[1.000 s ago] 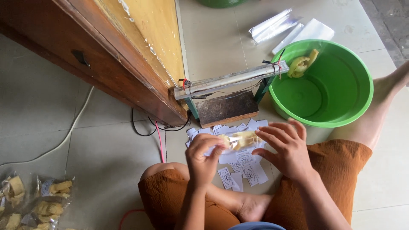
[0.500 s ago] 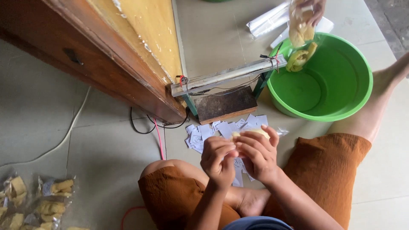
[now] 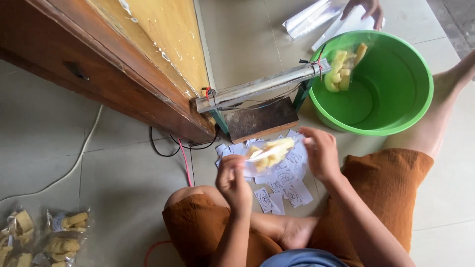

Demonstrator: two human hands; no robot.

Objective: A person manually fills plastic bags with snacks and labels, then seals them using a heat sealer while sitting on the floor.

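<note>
Left hand [image 3: 232, 180] is closed in a pinch on the near end of a small clear bag of yellow snack pieces [image 3: 269, 152], held above the floor in front of the seated person's knees. Right hand [image 3: 320, 154] grips the far end of the same bag, fingers curled over its edge, so the bag is stretched roughly level between the two hands. Directly beneath the bag lies a scatter of small white paper labels [image 3: 282, 183] on the tiled floor [image 3: 118, 178]. Just beyond the hands stands a heat sealer [image 3: 260, 104] with a long metal bar over a dark base plate, set against a wooden door [image 3: 128, 59]; red and black wires [image 3: 173, 148] run from its left end across the tiles. Right of the sealer sits a green plastic basin [image 3: 386, 99], with a second bag of yellow pieces [image 3: 341, 69] at its near-left rim, beside the sealer bar's end. Another person's hand [image 3: 363, 7] shows at the top edge, over a stack of empty clear bags [image 3: 316, 17]. Filled, closed snack packs [image 3: 54, 237] lie at the lower left corner, well apart from the hands.
</note>
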